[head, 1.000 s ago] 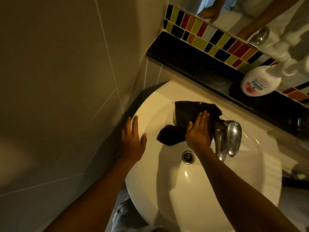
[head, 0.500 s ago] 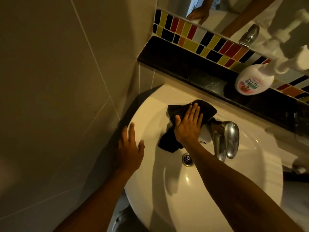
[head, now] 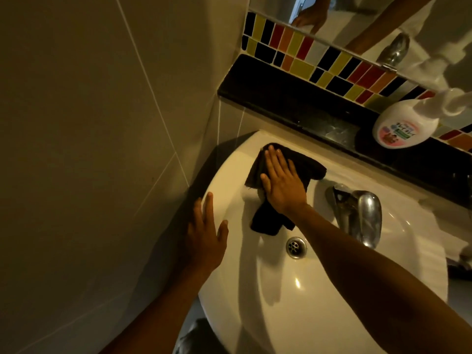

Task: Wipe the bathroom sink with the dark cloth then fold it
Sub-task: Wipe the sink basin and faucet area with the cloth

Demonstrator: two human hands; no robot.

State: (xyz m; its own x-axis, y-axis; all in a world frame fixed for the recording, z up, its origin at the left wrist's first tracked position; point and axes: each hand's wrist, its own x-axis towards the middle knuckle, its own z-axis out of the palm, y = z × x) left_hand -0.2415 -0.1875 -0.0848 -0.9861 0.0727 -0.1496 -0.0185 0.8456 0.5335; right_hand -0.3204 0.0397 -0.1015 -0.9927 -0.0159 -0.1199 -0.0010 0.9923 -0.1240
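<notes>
The white bathroom sink [head: 288, 318] fills the lower middle of the head view. A dark cloth [head: 310, 166] lies crumpled on the sink's back left rim, one end hanging into the bowl. My right hand [head: 281, 183] presses flat on the cloth, fingers straight and together, pointing toward the wall corner. My left hand [head: 205, 240] rests on the sink's left edge with fingers spread, holding nothing.
A chrome tap [head: 362, 215] stands just right of the cloth, the drain [head: 296, 247] below it. A black ledge [head: 268, 85] behind the sink carries a white pump bottle [head: 403, 126]. A tiled wall [head: 89, 149] closes the left side.
My right hand has slid the cloth from beside the tap up and left onto the sink's back left rim. My left hand has stayed on the left edge.
</notes>
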